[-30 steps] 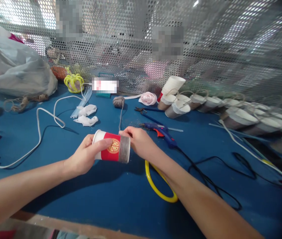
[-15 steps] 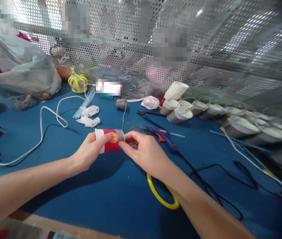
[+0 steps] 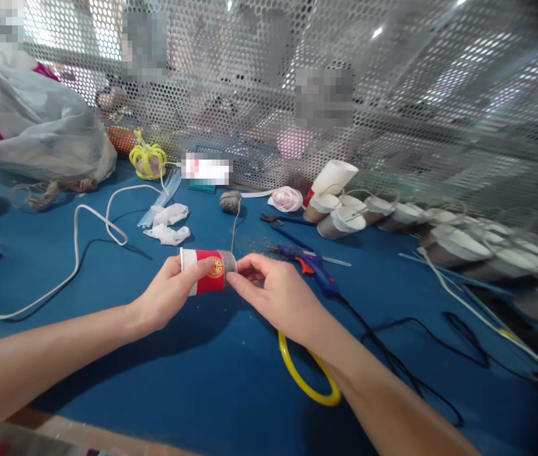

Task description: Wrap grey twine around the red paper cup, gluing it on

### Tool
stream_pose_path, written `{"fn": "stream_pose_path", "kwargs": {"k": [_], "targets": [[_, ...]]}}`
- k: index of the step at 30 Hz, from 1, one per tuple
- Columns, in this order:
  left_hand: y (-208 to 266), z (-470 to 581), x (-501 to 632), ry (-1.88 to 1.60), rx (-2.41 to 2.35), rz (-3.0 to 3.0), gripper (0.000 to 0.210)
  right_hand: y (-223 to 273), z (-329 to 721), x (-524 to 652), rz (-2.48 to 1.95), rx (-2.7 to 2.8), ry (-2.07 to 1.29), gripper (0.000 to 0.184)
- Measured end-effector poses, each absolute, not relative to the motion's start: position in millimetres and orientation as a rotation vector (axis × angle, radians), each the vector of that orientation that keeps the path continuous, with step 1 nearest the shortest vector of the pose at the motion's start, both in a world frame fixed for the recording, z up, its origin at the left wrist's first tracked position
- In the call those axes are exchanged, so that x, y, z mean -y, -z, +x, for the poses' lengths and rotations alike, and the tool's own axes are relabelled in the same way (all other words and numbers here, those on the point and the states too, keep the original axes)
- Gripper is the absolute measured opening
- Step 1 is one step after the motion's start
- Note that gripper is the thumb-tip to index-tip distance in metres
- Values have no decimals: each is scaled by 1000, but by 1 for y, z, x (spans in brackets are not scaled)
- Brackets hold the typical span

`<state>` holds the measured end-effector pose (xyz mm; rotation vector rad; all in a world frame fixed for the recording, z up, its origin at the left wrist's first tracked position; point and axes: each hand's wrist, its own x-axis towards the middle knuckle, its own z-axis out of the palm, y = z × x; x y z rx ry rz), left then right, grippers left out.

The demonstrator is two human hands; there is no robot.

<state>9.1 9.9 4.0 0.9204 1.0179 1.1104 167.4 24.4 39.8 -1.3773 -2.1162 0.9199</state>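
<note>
A red and white paper cup (image 3: 209, 273) lies on its side in the air above the blue table, with grey yarn wound around its right end. My left hand (image 3: 166, 294) is closed around the cup's left part, thumb along the red print. At the wound end, my right hand (image 3: 273, 288) has thumb and fingers on the cup's edge, curled around it. From there a grey strand runs up to a small ball of yarn (image 3: 230, 202). Beneath my right wrist shows a yellow ring-shaped handle (image 3: 297, 380).
A blue glue gun (image 3: 309, 263) with a black cord and pliers (image 3: 288, 221) lie right of the hands. Yarn-covered cups (image 3: 342, 221) line the right side. A plastic bag (image 3: 50, 126), a white cable (image 3: 77, 253) and a perforated metal screen (image 3: 249, 95) surround the work area.
The view has shifted very slightly. Both hands keep the same hold on the cup, and the yarn still runs to the ball.
</note>
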Motion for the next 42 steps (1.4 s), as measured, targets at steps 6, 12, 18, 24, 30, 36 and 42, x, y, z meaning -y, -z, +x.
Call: {"fn": "stream_pose_path", "kwargs": {"k": [6, 12, 18, 24, 30, 36, 42], "targets": [[-5, 10, -9, -1113, -1042, 931, 27, -34, 168, -26, -1368, 2126, -858, 14], [-7, 11, -10, -1106, -1077, 939, 29, -32, 169, -26, -1375, 2126, -841, 13], [-6, 11, -9, -1104, -1065, 951, 30, -30, 166, -26, -1420, 2124, -793, 11], [-7, 12, -9, -1098, -1097, 978, 29, -32, 165, -25, -1436, 2110, -793, 10], [-7, 6, -10, -1098, -984, 1122, 27, -46, 173, -29, -1353, 2055, -1030, 19], [-11, 1, -9, -945, -877, 1307, 22, -49, 187, -26, -1345, 1958, -1224, 20], [-10, 5, -16, -770, -759, 752, 27, -35, 194, -1, -1236, 2224, -788, 16]]}}
